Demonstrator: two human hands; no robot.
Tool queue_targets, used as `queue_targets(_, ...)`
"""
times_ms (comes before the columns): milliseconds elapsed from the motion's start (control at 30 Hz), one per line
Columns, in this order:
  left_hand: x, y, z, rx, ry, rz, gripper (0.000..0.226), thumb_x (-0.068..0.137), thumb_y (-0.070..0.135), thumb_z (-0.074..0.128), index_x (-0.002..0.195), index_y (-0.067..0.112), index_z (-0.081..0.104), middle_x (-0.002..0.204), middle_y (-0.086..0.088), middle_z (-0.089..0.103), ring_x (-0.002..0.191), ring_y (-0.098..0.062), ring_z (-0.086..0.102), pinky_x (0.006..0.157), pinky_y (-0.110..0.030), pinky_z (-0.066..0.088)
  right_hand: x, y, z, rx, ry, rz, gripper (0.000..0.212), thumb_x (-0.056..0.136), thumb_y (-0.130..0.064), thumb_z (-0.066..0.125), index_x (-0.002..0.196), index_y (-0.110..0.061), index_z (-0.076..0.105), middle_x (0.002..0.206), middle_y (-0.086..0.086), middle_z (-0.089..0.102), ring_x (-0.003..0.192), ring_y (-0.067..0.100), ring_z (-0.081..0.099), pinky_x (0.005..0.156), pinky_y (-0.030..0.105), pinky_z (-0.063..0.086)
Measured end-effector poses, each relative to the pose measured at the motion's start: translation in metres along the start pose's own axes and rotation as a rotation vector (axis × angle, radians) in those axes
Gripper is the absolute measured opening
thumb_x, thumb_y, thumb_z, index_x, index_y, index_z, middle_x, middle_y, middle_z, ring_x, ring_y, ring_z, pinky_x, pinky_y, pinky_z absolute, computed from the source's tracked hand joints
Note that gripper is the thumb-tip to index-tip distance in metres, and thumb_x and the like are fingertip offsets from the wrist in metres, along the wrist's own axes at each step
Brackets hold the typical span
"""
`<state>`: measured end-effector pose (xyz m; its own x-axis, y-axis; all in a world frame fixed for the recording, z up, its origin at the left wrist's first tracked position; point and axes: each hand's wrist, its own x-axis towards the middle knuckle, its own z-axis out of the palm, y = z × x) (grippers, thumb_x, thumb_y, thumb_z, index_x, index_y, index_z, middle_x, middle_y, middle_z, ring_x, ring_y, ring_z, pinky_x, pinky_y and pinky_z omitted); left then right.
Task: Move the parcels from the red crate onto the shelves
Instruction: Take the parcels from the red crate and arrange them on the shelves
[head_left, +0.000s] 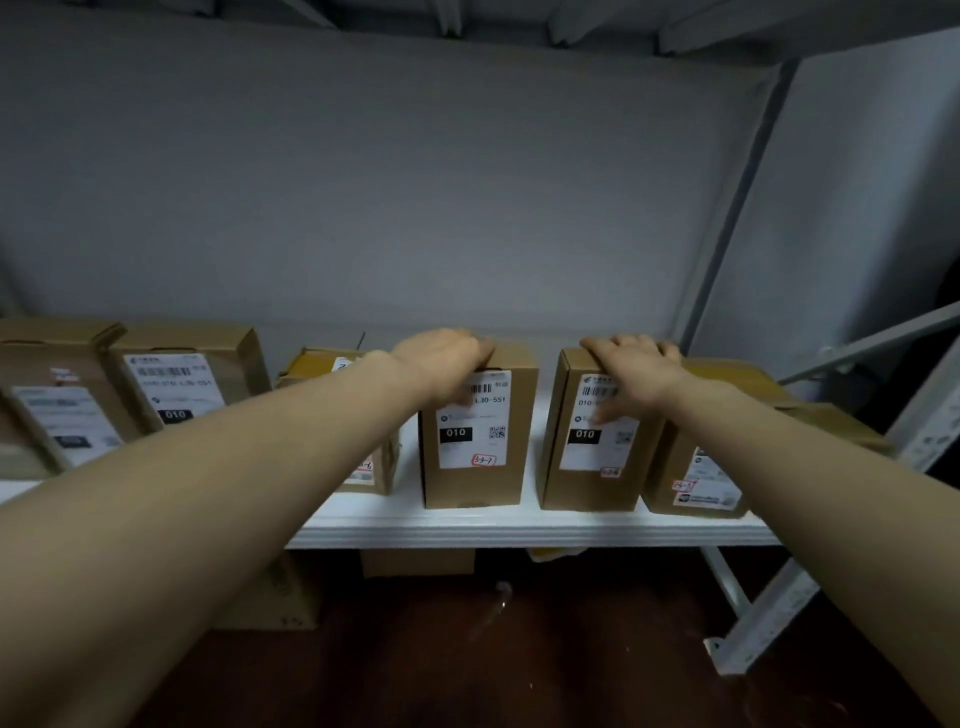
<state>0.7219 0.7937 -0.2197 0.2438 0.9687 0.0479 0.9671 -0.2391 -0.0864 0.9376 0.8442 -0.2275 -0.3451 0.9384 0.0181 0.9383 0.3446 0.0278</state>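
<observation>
Reaching onto white shelf (519, 530), both arms out. Left hand (441, 356) sits on the top of the centre parcel (478, 467): its fingers (480, 347) are bent over the top front edge, gripping it; thumb hidden. Right hand (636, 364) is on the top of the next parcel (587, 467) just to the right: fingers (660, 349) fairly straight and slightly spread, lying flat across the lid, not curled round it; thumb area blurred, can't tell.

Both parcels stand upright at the shelf's front edge, labels facing out, a narrow gap between them. A lower parcel (696, 467) touches the next parcel's right side. A flat parcel (311, 366) is partly hidden behind the left forearm. Two more parcels (176, 384) are at far left.
</observation>
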Motion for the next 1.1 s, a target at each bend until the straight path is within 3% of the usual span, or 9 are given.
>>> queue_targets(467, 0.012, -0.012, 0.005, -0.015, 0.017, 0.003, 0.048, 0.087, 0.015, 0.065, 0.131, 0.011, 0.047, 0.125, -0.009, 0.055, 0.114, -0.025, 0.053, 0.094, -0.037, 0.044, 0.008, -0.02, 0.004, 0.006, 0.032, 0.006, 0.088, 0.076, -0.038, 0.076, 0.146, -0.024, 0.026, 0.136, 0.01, 0.042, 0.131, 0.031, 0.033, 0.11, 0.048, 0.02)
queue_targets(800, 0.017, -0.018, 0.007, 0.009, 0.036, 0.032, 0.04, 0.088, 0.014, 0.063, 0.125, 0.011, 0.047, 0.122, -0.01, 0.053, 0.11, -0.027, 0.053, 0.081, -0.03, 0.037, 0.014, -0.022, 0.003, 0.026, 0.036, 0.024, 0.093, 0.075, -0.035, 0.077, 0.149, -0.024, 0.021, 0.139, 0.01, 0.04, 0.133, 0.032, 0.033, 0.112, 0.049, 0.019)
queue_targets(933, 0.016, -0.016, 0.008, 0.013, 0.017, 0.026, 0.043, 0.089, 0.015, 0.062, 0.127, 0.011, 0.044, 0.123, -0.011, 0.052, 0.111, -0.027, 0.051, 0.088, -0.033, 0.041, 0.014, -0.023, 0.005, 0.001, 0.049, 0.029, 0.101, 0.072, -0.038, 0.079, 0.15, -0.025, 0.015, 0.142, 0.011, 0.038, 0.135, 0.032, 0.032, 0.114, 0.049, 0.014)
queue_targets(1100, 0.012, -0.013, 0.007, -0.005, 0.03, -0.003, 0.052, 0.087, 0.013, 0.062, 0.133, 0.01, 0.038, 0.125, -0.011, 0.051, 0.113, -0.027, 0.051, 0.091, -0.034, 0.042, 0.013, -0.023, 0.006, -0.047, 0.102, 0.011, 0.099, 0.07, -0.042, 0.079, 0.148, -0.024, 0.022, 0.141, 0.009, 0.043, 0.135, 0.029, 0.035, 0.115, 0.047, 0.01)
